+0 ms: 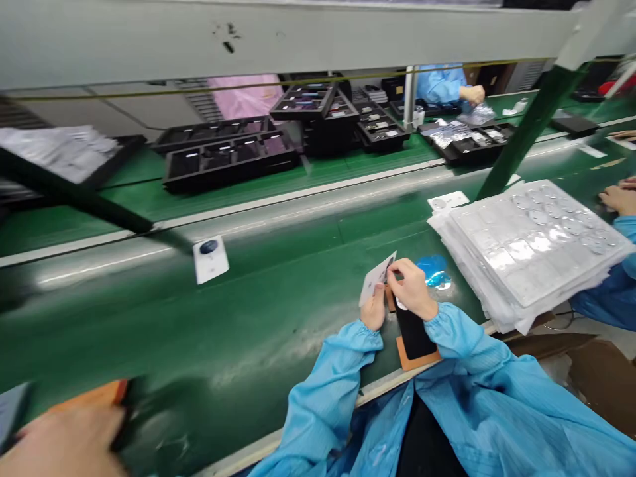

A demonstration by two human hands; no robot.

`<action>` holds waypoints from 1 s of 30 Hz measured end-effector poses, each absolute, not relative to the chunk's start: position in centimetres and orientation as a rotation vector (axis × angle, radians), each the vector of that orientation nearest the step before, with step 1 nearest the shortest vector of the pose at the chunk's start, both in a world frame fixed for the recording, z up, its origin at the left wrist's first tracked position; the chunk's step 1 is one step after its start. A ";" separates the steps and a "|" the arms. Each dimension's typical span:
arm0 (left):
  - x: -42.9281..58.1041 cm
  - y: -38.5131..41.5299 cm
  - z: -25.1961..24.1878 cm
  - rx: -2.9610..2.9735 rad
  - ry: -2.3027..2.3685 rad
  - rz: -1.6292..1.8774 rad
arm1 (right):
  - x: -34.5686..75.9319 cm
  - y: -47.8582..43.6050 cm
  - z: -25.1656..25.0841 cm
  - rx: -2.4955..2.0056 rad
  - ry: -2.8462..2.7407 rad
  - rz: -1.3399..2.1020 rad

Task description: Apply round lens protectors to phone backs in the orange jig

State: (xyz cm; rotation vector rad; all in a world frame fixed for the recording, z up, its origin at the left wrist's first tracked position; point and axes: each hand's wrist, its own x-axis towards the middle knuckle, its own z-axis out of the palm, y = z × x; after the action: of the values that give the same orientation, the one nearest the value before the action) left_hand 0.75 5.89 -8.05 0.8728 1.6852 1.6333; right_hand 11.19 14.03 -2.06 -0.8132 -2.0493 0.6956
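My left hand [373, 309] is closed on the edge of a white card [371, 281], held tilted up above the bench. My right hand [411, 289] pinches at a dark spot on the card's right side; whether something is between its fingertips I cannot make out. Below my right wrist a flat black rectangular piece [415, 334] lies in an orange holder [416, 362] at the bench edge. Several shiny blue film pieces [433, 270] lie just beyond my right hand.
To the right is a stack of clear plastic sheets [527, 252] with round pieces. Another white card [211, 260] with a dark disc lies left. A co-worker's blurred hand [69, 440] is at lower left, another's [620, 197] at right. Black trays [231, 162] stand behind; a green post [531, 136] slants.
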 end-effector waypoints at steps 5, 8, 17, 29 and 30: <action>1.4 5.7 -6.9 0.925 1.601 1.624 | 11.0 14.1 -2.3 -0.818 -2.012 0.718; 1.6 5.6 -6.6 0.922 1.551 1.670 | 10.8 14.3 -2.4 -0.846 -2.048 0.610; 1.6 6.1 -7.1 0.863 1.524 1.773 | 10.9 14.3 -1.8 -0.837 -2.084 0.616; 1.9 5.4 -6.9 1.048 1.513 1.740 | 10.3 14.3 -2.0 -0.891 -2.096 0.589; 2.0 5.6 -7.0 0.999 1.527 1.767 | 10.2 14.5 -2.1 -0.925 -2.115 0.621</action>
State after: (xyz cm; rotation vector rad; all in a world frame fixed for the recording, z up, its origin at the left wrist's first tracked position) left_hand 1.98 5.60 -7.03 0.9987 1.5272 1.7667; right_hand 10.15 14.49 -2.06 -0.9251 -2.1149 0.6209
